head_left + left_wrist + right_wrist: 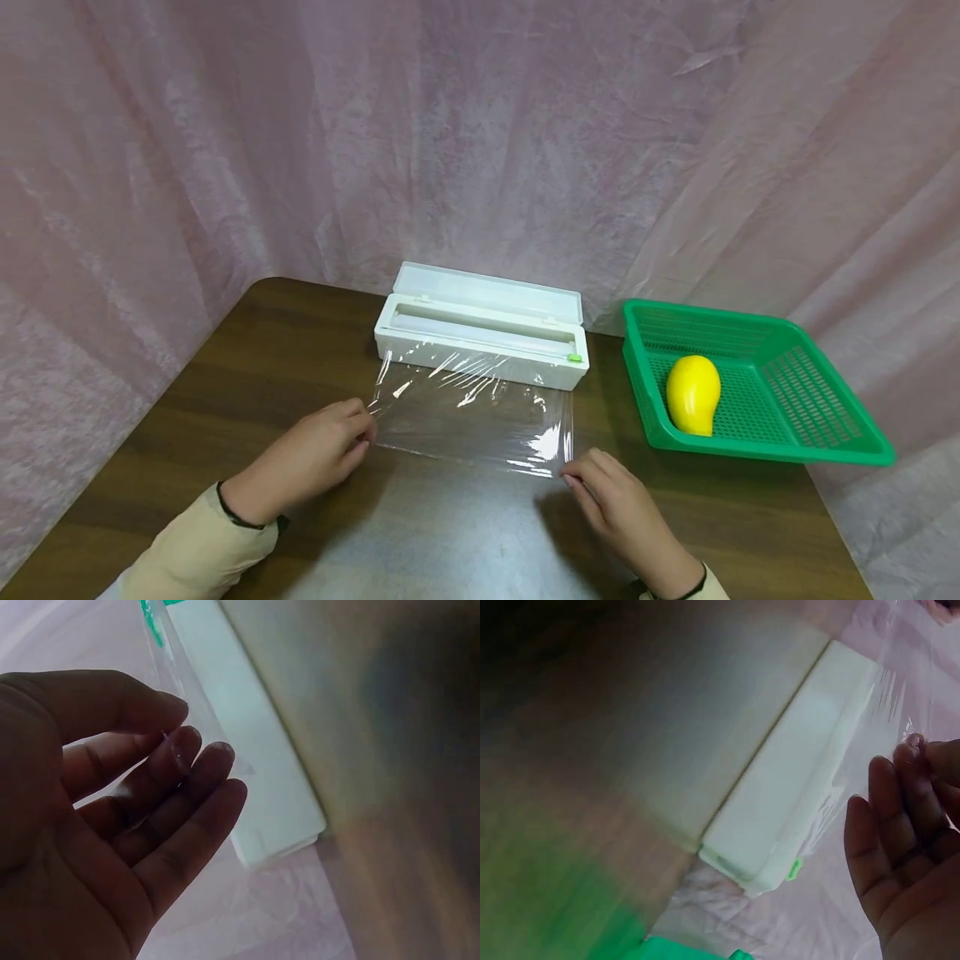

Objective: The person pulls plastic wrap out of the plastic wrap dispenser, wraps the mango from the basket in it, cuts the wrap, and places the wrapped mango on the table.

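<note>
A sheet of clear cling film (pixel 472 417) stretches from a white cling film dispenser (pixel 480 337) toward the person. Its near left corner is pinched between thumb and finger of my left hand (pixel 318 450). My right hand (pixel 618 508) pinches the near right corner. The dispenser's lid (pixel 487 292) stands raised at the back, with the roll (pixel 483 329) visible inside and a small green slider (pixel 574 358) at the right end. In the left wrist view, the thumb and finger of the left hand (pixel 142 780) meet on the film's edge, the other fingers loosely bent.
Right of the dispenser, a green plastic basket (pixel 757 400) holds a yellow mango-like fruit (pixel 692 393). Everything rests on a dark brown wooden table (pixel 247 375). A pink curtain (pixel 480 142) hangs directly behind the table.
</note>
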A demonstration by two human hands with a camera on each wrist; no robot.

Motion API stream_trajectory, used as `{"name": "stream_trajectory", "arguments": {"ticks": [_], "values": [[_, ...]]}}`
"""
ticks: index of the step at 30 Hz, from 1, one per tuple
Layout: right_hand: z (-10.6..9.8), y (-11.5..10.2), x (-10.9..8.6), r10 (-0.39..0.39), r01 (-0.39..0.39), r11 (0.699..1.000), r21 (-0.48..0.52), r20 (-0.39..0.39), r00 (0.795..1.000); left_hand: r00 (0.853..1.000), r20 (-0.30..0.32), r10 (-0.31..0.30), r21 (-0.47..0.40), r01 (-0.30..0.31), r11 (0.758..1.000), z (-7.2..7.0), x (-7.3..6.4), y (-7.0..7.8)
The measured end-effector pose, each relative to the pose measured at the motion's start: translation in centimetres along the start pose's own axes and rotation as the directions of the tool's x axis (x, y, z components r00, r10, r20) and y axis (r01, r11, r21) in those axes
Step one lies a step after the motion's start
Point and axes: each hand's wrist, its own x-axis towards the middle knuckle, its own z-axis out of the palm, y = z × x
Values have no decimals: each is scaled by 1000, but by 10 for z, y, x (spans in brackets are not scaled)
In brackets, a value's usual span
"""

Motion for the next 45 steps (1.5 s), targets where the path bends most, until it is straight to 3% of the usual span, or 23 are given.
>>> {"name": "stream_trajectory", "arguments": {"ticks": [7, 14, 25, 37, 45], "values": [[9, 5, -7, 13, -12, 999, -39, 41, 999, 999, 43, 25, 16, -26, 1000, 15, -2, 3], [12, 6, -9, 51, -45, 996, -72, 86, 995, 999, 39, 38, 79, -41, 996, 27, -4, 3], [13, 3, -7, 51, -39, 994, -102, 122, 991, 999, 54, -10, 78, 6, 997, 33, -4, 2], [18, 6, 0, 77, -56, 994, -91, 247, 966, 999, 54, -9, 99, 3, 995, 42, -3, 0], [21, 6, -2, 94, -76, 994, -80, 256, 962, 995, 87, -38, 91, 30, 995, 45, -5, -2]]}}
